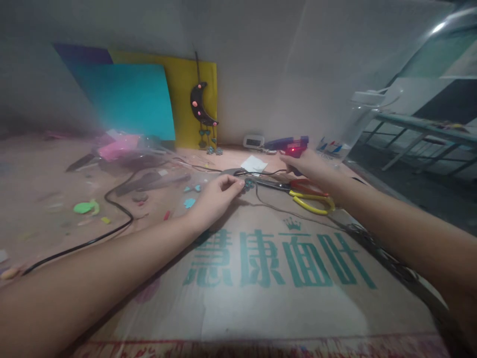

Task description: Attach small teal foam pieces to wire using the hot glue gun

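Observation:
My left hand (pixel 219 195) is closed, its thumb and index finger pinching a small teal flower piece (pixel 249 184) near the middle of the cardboard sheet (pixel 238 308). Farther back on the right, my right hand (pixel 306 163) is wrapped round a blue and red glue gun (pixel 292 145), whose red light is lit. Scissors (pixel 309 191) with red and yellow handles lie between and in front of the hands. A brown cord (pixel 276 208) runs from the flower piece toward the right. Teal bow (pixel 192 189) and flower (pixel 189 203) pieces lie left of my left hand.
A crescent ornament (pixel 197 104) hangs before yellow (pixel 182 99) and blue sheets (pixel 130 99) at the back. A white timer (pixel 254 141) and paper piece (pixel 254 164) are near the wall. A black cable (pixel 122 221) crosses the left; a clear jug (pixel 359 122) stands right.

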Demonstrator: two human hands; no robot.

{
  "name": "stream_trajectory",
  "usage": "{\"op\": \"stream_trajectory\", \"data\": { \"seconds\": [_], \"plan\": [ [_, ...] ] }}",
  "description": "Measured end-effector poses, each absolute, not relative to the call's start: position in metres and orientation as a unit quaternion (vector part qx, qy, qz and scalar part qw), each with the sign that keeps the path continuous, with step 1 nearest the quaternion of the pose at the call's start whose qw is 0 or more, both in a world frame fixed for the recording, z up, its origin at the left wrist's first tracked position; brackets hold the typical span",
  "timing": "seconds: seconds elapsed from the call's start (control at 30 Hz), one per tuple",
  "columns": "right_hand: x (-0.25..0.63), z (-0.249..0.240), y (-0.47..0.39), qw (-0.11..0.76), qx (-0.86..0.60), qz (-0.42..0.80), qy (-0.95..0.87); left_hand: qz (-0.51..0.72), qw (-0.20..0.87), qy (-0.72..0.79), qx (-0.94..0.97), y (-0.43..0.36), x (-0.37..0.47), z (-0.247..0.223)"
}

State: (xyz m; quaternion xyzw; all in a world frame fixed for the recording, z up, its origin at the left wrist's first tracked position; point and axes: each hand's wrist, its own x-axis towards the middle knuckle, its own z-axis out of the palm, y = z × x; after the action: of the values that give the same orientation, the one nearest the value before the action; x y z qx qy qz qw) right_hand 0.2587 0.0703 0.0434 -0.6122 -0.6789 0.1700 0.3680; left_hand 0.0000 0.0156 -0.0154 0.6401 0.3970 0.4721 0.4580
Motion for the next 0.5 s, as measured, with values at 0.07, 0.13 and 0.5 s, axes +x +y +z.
{"op": "stream_trajectory", "data": {
  "seconds": [0.07,0.13,0.5],
  "plan": [
    [0.256,0.048,0.056,0.382,-0.610,0.209,-0.662,0.476,0.465,0.396,0.632,0.015,0.000,-0.015],
    [0.253,0.050,0.041,0.417,-0.571,0.217,-0.673,0.479,0.472,0.397,0.624,0.015,0.000,-0.015],
    [0.245,0.015,-0.025,0.347,-0.574,0.136,-0.729,0.471,0.433,0.433,0.634,0.014,-0.001,-0.012]
  ]
}}
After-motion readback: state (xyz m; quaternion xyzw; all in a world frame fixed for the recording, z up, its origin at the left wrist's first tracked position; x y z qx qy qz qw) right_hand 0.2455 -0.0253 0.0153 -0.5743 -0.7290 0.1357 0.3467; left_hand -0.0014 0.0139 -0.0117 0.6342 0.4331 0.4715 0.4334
